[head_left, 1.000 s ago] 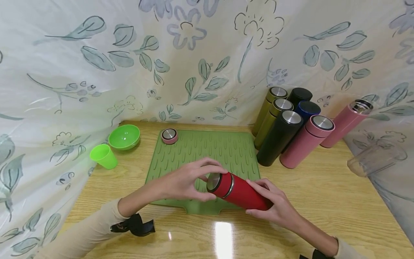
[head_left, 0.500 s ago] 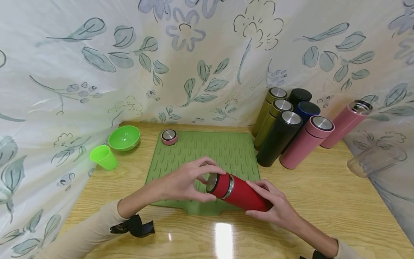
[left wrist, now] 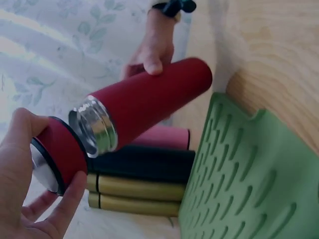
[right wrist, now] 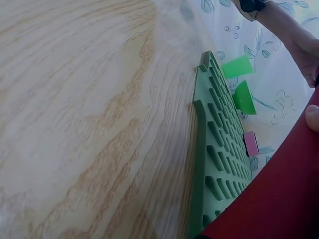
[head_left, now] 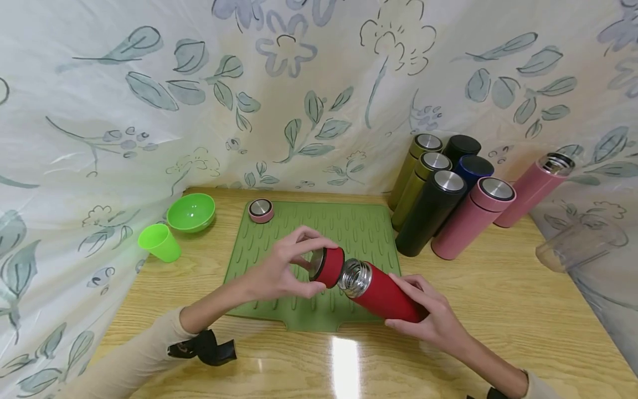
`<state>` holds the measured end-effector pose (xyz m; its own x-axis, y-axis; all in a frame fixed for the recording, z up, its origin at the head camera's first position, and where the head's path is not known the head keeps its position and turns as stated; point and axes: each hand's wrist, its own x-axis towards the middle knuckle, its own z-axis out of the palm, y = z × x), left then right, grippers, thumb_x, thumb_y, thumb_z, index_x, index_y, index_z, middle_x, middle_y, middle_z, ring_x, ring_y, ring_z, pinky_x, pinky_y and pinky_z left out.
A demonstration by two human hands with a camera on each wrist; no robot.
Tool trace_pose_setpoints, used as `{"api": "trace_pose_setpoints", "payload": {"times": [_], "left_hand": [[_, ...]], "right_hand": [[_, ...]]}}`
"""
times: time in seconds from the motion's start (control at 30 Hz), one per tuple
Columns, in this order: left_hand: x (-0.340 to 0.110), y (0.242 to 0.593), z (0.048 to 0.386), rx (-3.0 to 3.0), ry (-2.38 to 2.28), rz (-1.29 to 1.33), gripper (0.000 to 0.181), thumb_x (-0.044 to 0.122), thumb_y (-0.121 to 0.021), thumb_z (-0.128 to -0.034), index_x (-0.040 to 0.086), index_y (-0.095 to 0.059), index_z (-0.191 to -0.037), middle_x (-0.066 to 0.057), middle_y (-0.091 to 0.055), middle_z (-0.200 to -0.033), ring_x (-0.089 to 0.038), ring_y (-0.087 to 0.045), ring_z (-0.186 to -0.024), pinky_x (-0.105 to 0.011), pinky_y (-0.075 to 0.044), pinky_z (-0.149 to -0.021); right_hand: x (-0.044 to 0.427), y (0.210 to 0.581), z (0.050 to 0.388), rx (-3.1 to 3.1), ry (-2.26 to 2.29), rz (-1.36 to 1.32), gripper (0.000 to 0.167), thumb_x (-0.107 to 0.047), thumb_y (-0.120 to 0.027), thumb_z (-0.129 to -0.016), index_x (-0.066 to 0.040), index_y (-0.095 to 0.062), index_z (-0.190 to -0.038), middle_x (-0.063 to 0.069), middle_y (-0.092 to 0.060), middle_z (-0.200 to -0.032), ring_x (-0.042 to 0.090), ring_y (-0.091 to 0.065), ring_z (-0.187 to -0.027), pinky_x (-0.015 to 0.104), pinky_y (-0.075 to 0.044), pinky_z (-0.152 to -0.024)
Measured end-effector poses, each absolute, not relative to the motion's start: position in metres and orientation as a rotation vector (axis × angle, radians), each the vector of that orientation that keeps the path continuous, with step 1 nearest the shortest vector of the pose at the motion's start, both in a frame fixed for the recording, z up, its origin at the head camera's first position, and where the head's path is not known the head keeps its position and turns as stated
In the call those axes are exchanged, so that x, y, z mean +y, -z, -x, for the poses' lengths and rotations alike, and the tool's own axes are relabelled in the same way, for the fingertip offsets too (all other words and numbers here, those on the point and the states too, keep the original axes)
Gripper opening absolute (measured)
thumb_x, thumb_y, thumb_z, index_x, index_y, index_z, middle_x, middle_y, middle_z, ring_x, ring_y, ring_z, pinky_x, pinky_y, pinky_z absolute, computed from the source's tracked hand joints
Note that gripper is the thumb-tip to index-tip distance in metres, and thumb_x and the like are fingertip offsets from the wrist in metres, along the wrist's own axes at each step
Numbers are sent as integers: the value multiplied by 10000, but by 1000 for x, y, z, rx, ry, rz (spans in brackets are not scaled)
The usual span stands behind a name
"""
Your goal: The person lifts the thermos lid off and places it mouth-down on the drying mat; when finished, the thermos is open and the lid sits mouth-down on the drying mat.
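Note:
My left hand (head_left: 286, 266) pinches a red cap (head_left: 331, 267) with a steel top between thumb and fingers. Just right of the cap, apart from it, is the open steel mouth (head_left: 356, 277) of a red bottle (head_left: 386, 295). The bottle is tilted, its mouth toward the cap, above the front of the green mat (head_left: 319, 226). My right hand (head_left: 431, 311) grips the bottle near its base. The left wrist view shows the cap (left wrist: 61, 153) beside the silver threaded neck (left wrist: 94, 127). In the right wrist view the red bottle (right wrist: 279, 194) fills the lower right.
A pink cap (head_left: 261, 210) lies on the mat's back left corner. A green bowl (head_left: 191, 213) and green cup (head_left: 160, 242) stand left. Several bottles, including a black one (head_left: 431, 213) and a pink one (head_left: 472, 219), stand right. An uncapped pink bottle (head_left: 534, 191) and clear container (head_left: 580, 244) are farther right.
The red cap has come off the bottle and moved left and up with my left hand. The steel mouth now shows. My right hand and the bottle have shifted slightly right.

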<state>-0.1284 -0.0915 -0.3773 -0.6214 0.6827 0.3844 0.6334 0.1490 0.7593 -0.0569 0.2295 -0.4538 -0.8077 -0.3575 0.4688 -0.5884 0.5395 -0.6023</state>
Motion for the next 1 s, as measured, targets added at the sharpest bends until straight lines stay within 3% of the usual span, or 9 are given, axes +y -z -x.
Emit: {"api": "trace_pose_setpoints", "payload": {"times": [0.23, 0.4, 0.53, 0.7, 0.83, 1.0], "left_hand": [[-96, 379, 134, 2479, -1415, -1220, 603, 214, -747, -819, 221, -545, -1386, -58, -487, -1261, -155, -576, -1020, -233, -587, -805], [-97, 382, 140, 2592, -1272, -1164, 587, 238, -716, -853, 257, -522, -1407, -71, -498, -1261, -151, -577, -987, -225, -551, -774], [-99, 391, 150, 2633, -1213, -1074, 551, 252, -706, -877, 246, -532, -1400, -69, -511, -1237, -132, -590, -930, -239, -547, -741], [-105, 404, 169, 2757, -1154, -1035, 525, 264, -757, -839, 165, -605, -1331, -126, -557, -1215, -188, -616, -943, -263, -587, -744], [-111, 413, 198, 2945, -976, -1060, 516, 301, -789, -803, 112, -653, -1263, -161, -601, -1193, -277, -600, -1037, -340, -584, -768], [-118, 424, 239, 3017, -745, -986, 533, 341, -758, -831, 116, -620, -1294, -162, -609, -1218, -327, -581, -1103, -478, -538, -852]], "right_hand": [[231, 454, 56, -2473, -1169, -651, 887, -50, -905, -592, -91, -524, -1393, 47, -573, -1177, -10, -490, -1052, 209, -537, -691], [232, 452, 57, -2431, -1271, -552, 902, 36, -879, -596, -71, -494, -1405, -27, -553, -1184, -7, -510, -1042, 149, -525, -738], [233, 450, 59, -2371, -1435, -482, 858, 124, -818, -628, -32, -463, -1393, -116, -537, -1213, -5, -541, -1049, 83, -506, -815], [238, 448, 61, -2308, -1548, -435, 840, 184, -771, -643, 12, -420, -1387, -119, -549, -1240, 19, -572, -1039, 83, -510, -839], [243, 445, 63, -2293, -1541, -399, 846, 191, -762, -645, 11, -407, -1392, -119, -548, -1243, 22, -579, -1033, 80, -512, -840], [251, 441, 64, -2270, -1503, -375, 851, 205, -742, -645, 12, -391, -1395, -124, -547, -1245, 15, -584, -1033, 71, -509, -852]]}}
